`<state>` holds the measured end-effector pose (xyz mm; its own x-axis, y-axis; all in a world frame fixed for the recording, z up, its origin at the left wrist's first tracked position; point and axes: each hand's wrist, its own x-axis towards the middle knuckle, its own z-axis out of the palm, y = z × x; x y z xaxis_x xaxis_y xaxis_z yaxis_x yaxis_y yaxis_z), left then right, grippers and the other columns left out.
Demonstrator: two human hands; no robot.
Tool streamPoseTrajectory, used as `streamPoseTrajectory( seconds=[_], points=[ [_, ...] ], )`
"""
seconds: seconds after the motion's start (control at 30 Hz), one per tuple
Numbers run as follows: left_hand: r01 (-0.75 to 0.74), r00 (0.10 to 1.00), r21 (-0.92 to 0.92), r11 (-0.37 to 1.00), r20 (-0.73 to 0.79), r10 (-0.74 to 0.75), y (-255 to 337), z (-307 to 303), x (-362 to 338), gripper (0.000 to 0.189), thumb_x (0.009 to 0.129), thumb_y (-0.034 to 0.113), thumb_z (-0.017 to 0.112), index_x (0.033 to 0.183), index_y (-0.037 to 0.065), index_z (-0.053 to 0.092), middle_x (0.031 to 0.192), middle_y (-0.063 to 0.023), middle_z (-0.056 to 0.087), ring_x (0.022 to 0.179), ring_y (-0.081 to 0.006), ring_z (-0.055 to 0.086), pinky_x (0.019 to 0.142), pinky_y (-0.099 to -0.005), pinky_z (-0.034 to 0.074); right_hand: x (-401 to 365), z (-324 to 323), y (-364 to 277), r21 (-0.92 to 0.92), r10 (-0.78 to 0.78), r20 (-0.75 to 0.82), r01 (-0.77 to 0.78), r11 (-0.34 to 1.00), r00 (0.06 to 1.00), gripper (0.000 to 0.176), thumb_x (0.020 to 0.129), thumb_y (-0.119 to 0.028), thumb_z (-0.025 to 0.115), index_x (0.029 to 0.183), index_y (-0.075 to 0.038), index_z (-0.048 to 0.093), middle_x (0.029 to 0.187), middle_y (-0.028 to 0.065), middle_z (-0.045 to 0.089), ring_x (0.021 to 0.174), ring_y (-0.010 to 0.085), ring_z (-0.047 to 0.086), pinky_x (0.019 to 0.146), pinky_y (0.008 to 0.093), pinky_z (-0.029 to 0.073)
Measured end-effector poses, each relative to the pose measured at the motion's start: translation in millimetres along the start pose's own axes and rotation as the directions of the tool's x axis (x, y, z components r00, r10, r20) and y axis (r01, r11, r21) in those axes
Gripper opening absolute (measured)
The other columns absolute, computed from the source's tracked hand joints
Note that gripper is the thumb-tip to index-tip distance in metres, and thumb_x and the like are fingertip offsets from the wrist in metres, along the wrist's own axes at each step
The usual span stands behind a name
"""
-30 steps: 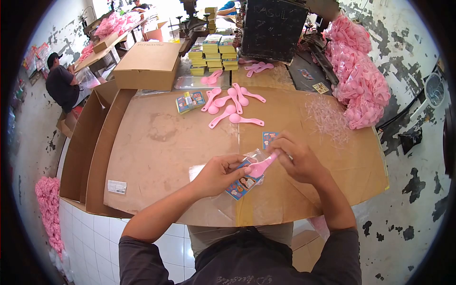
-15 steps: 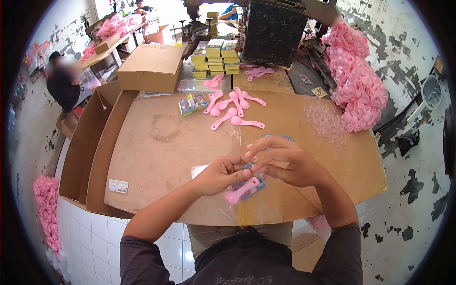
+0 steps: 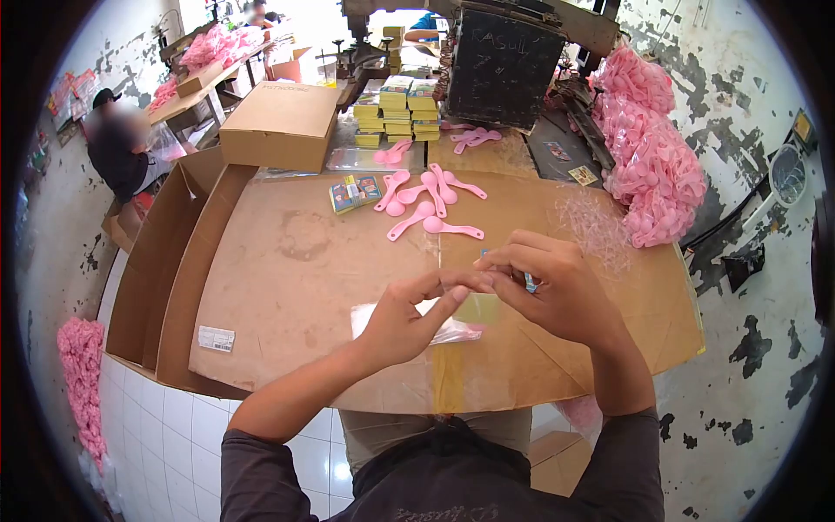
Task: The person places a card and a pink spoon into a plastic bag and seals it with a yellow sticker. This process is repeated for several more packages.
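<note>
My left hand [image 3: 404, 320] and my right hand [image 3: 548, 283] meet over the near middle of the cardboard-covered table, fingertips almost touching. Both are closed in a pinch at the top of a small clear plastic bag. Below the fingertips a yellow-green card [image 3: 480, 309] shows through the bag, with a bit of pink at its lower edge; the rest is hidden by my hands. White-looking clear plastic bags [image 3: 361, 317] lie beside my left hand. Something blue shows partly behind my right fingers. Farther off lie several pink spoons [image 3: 435, 228] and a banded card bundle [image 3: 355, 193].
Stacked yellow-edged card bundles [image 3: 396, 104] stand at the back, near a closed cardboard box [image 3: 278, 122] and a black machine housing [image 3: 504, 65]. Bagged pink spoons [image 3: 652, 157] pile at right beside plastic scraps [image 3: 596, 228]. An open carton [image 3: 165, 261] borders the left; a person [image 3: 117, 143] sits beyond.
The pink spoon and blue card, facing up before, are now mostly out of sight, and a yellow-green card surface shows. My right hand has turned and shifted slightly right; my left has risen a little.
</note>
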<state>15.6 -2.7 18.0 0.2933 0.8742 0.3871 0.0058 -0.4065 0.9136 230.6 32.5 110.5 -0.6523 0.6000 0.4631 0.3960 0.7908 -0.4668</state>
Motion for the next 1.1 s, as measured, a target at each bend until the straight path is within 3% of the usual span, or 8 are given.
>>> streamPoseTrajectory(
  seconds=[0.3, 0.53, 0.6, 0.73, 0.83, 0.9, 1.03, 1.1],
  points=[
    [0.210, 0.973, -0.392, 0.896, -0.010, -0.232, -6.2, 0.0, -0.5, 0.023, 0.104, 0.008, 0.060, 0.123, -0.001, 0.067, 0.120, -0.0096, 0.073, 0.107, -0.0111, 0.067, 0.092, -0.0290, 0.053, -2.8, 14.0, 4.7, 0.071, -0.033, -0.125, 0.043, 0.997, 0.992, 0.013, 0.089, -0.003, 0.073, 0.102, -0.003, 0.072, 0.085, 0.0098, 0.067, 0.072, 0.0220, 0.068, 0.065, 0.0333, 0.054],
    [0.203, 0.974, -0.289, 0.936, -0.041, -0.224, 7.2, 12.3, -1.6, 0.027, 0.105, 0.006, 0.059, 0.131, -0.002, 0.062, 0.109, -0.0118, 0.076, 0.103, -0.0126, 0.070, 0.090, -0.0270, 0.055, -5.9, 15.3, 7.9, 0.058, 0.031, -0.199, -0.020, 0.998, 0.979, 0.015, 0.090, -0.002, 0.072, 0.105, -0.003, 0.070, 0.094, 0.0092, 0.066, 0.076, 0.0222, 0.067, 0.063, 0.0325, 0.053],
    [0.177, 0.976, -0.264, 0.948, -0.075, -0.203, 8.6, 12.9, 0.0, 0.028, 0.105, 0.006, 0.059, 0.131, -0.002, 0.061, 0.106, -0.0129, 0.077, 0.102, -0.0127, 0.071, 0.088, -0.0264, 0.055, -8.5, 23.6, 16.6, -0.047, -0.080, -0.291, 0.069, 0.996, 0.953, 0.015, 0.088, -0.004, 0.073, 0.103, -0.005, 0.069, 0.100, 0.0083, 0.065, 0.085, 0.0237, 0.067, 0.070, 0.0343, 0.052],
    [0.161, 0.982, -0.100, 0.982, -0.084, -0.169, 6.5, 7.2, -0.6, 0.031, 0.103, 0.004, 0.060, 0.133, -0.004, 0.060, 0.104, -0.0142, 0.077, 0.097, -0.0147, 0.073, 0.082, -0.0264, 0.057, -6.5, 17.2, 7.6, -0.415, -0.341, -0.211, 0.232, 0.880, 0.916, 0.018, 0.083, -0.009, 0.076, 0.099, -0.009, 0.069, 0.109, 0.0063, 0.064, 0.104, 0.0254, 0.064, 0.087, 0.0389, 0.048],
    [0.092, 0.992, 0.178, 0.980, -0.098, -0.076, 7.6, 8.9, -3.2, 0.034, 0.101, 0.004, 0.062, 0.134, -0.006, 0.058, 0.098, -0.0145, 0.078, 0.090, -0.0179, 0.076, 0.076, -0.0283, 0.059, -5.8, 27.7, 9.5, -0.486, -0.358, -0.166, 0.239, 0.840, 0.919, 0.022, 0.079, -0.016, 0.076, 0.098, -0.008, 0.068, 0.111, 0.0053, 0.064, 0.113, 0.0241, 0.061, 0.096, 0.0408, 0.043],
    [-0.042, 0.993, 0.353, 0.935, -0.089, 0.078, 4.3, 10.5, -6.2, 0.038, 0.100, 0.005, 0.064, 0.135, -0.007, 0.056, 0.094, -0.0154, 0.078, 0.086, -0.0210, 0.078, 0.073, -0.0305, 0.060, -6.5, 31.4, 11.1, -0.570, -0.392, -0.106, 0.267, 0.777, 0.914, 0.022, 0.079, -0.017, 0.075, 0.097, -0.006, 0.068, 0.111, 0.0057, 0.064, 0.113, 0.0240, 0.061, 0.095, 0.0404, 0.043],
    [-0.011, 0.999, 0.467, 0.884, -0.036, 0.031, 7.3, 13.2, -3.5, 0.040, 0.097, 0.005, 0.065, 0.135, -0.006, 0.057, 0.092, -0.0186, 0.077, 0.081, -0.0276, 0.077, 0.072, -0.0350, 0.060, -9.9, 42.7, 20.6, -0.719, -0.472, 0.019, 0.341, 0.606, 0.881, 0.024, 0.078, -0.019, 0.072, 0.095, -0.004, 0.067, 0.108, 0.0072, 0.064, 0.109, 0.0240, 0.061, 0.096, 0.0384, 0.043],
    [-0.010, 1.000, 0.555, 0.832, -0.015, 0.022, 9.5, 15.0, -3.7, 0.039, 0.096, 0.007, 0.065, 0.133, -0.005, 0.059, 0.092, -0.0201, 0.076, 0.076, -0.0325, 0.076, 0.069, -0.0379, 0.060, -6.4, 37.2, 23.6, -0.642, -0.386, -0.071, 0.253, 0.723, 0.920, 0.022, 0.079, -0.017, 0.072, 0.094, -0.003, 0.066, 0.102, 0.0085, 0.064, 0.102, 0.0225, 0.062, 0.091, 0.0372, 0.045]
  ],
)
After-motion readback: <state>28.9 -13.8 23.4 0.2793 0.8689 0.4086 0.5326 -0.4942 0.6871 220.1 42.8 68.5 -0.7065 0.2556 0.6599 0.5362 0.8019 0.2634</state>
